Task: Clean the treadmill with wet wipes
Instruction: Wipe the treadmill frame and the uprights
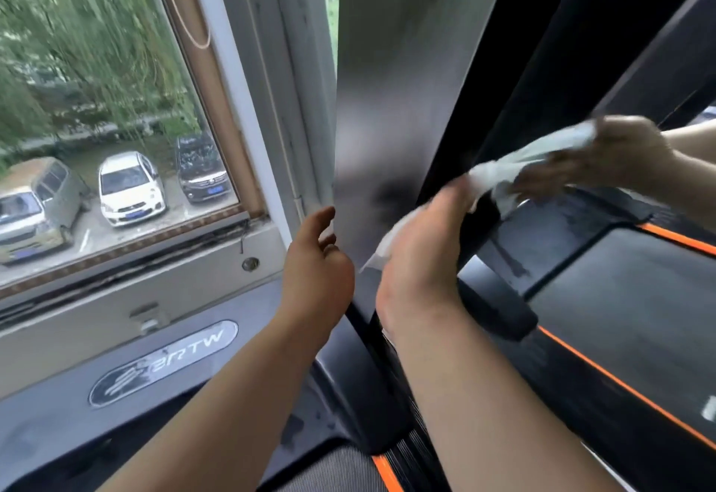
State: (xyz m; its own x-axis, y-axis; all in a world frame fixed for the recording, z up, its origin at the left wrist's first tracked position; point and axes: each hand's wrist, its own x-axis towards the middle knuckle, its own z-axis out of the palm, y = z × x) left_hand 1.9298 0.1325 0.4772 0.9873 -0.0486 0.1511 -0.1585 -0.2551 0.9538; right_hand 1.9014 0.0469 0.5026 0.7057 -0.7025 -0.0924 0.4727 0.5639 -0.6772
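- A large white-framed window (97, 65) fills the left side, with drooping green trees beyond the glass and a looped tan cord (193, 32) hanging against its frame.
- The black treadmill with orange stripes (620, 297) stands right up against the window wall. Its dark running belt stretches away to the right.
- A wide, glossy grey upright post (407, 84) of the machine rises through the middle. Beside it on the right is a darker black strut (550, 49).
- The grey plastic motor cover (58, 425) lies low on the left under the sill and carries an oval silver badge (162, 363).
- Down in the yard outside, a white car (129, 189) is parked between a dusty beige van (38, 212) and a dark car (201, 173).
- The left hand (317, 259) is held at the post's left edge, fingers loose and spread, gripping nothing.
- The right hand (422, 255) is at the foot of the post, fingers clamped around a crumpled white wet wipe (383, 251) pressed to the glossy surface.
- At upper right a blurred hand (620, 158) with white wipe material shows on the dark strut. I cannot tell if it is a reflection or another hand.
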